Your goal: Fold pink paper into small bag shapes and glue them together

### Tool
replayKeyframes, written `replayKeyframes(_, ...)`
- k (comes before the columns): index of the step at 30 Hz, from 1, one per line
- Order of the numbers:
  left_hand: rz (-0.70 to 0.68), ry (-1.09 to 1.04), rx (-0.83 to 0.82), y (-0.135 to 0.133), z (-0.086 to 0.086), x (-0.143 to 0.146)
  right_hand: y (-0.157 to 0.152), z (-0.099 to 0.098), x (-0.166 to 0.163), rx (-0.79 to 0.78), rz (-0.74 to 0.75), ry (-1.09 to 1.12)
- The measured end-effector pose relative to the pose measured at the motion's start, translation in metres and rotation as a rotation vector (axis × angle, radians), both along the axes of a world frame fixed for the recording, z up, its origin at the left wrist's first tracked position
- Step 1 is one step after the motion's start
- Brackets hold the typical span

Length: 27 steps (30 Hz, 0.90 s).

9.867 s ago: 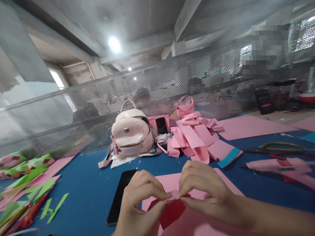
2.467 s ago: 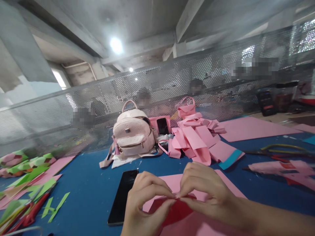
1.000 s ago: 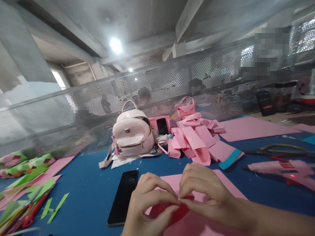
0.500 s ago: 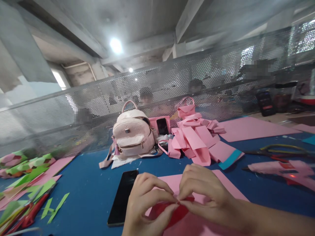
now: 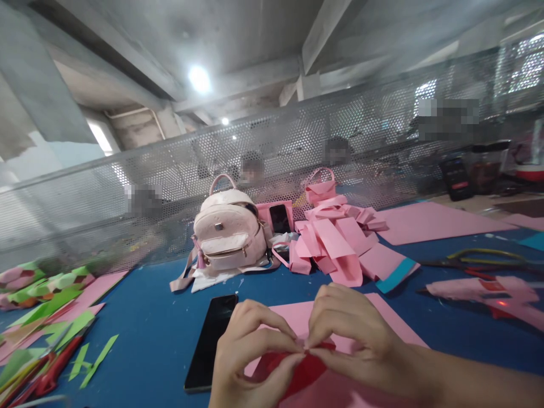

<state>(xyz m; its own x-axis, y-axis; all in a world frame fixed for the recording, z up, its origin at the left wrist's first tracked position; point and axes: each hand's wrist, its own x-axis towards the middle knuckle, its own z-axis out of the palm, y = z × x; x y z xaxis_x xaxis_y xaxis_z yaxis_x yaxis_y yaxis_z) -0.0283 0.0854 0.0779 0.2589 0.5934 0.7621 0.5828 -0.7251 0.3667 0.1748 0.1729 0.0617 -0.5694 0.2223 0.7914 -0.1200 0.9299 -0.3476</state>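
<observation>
My left hand (image 5: 250, 348) and my right hand (image 5: 351, 326) meet fingertip to fingertip at the front of the table. Both pinch the upper edge of a red piece (image 5: 304, 375) that looks like thin paper; the fingers hide its exact shape. Beneath it lies a pink paper sheet (image 5: 391, 314), flat on the blue tabletop (image 5: 144, 328). A black phone (image 5: 211, 340) rests just left of my left hand. To the right of my right hand is a pink glue gun (image 5: 488, 292) with a small lit orange light.
Behind stand a pale pink backpack (image 5: 227, 229) and a pile of folded pink paper (image 5: 329, 243). Red-handled scissors (image 5: 55, 371) and green paper strips (image 5: 100, 360) lie left; yellow-handled scissors (image 5: 488, 258) lie right. A perforated metal screen (image 5: 178, 175) closes the back, with people beyond it.
Almost nothing differs. My fingertips shift very slightly at the red paper, and the whole view drifts a few pixels.
</observation>
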Motion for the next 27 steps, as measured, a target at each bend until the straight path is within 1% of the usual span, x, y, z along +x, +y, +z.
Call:
replayKeyframes(5, 0.003, -0.006, -0.046, -0.0005, 0.0029, -0.0012, 0.0024, -0.0030, -0.0003, -0.032, -0.022, 0.002)
replayKeyframes(9, 0.006, -0.131, -0.113, 0.0007, -0.0018, 0.0020, 0.0026, -0.0021, -0.0001, -0.036, -0.021, -0.004)
replayKeyframes(11, 0.002, -0.152, -0.123, 0.0012, -0.0038, 0.0034, 0.0024, -0.0008, -0.0003, -0.029, -0.022, -0.004)
replayKeyframes(19, 0.031, -0.164, -0.089, 0.0002, -0.0025, 0.0053, 0.0027, 0.0001, -0.0014, -0.032, -0.025, 0.007)
replayKeyframes(27, 0.011, -0.224, -0.089, -0.0009, 0.0004, 0.0051, 0.0009, -0.0005, 0.0014, -0.038, -0.025, -0.011)
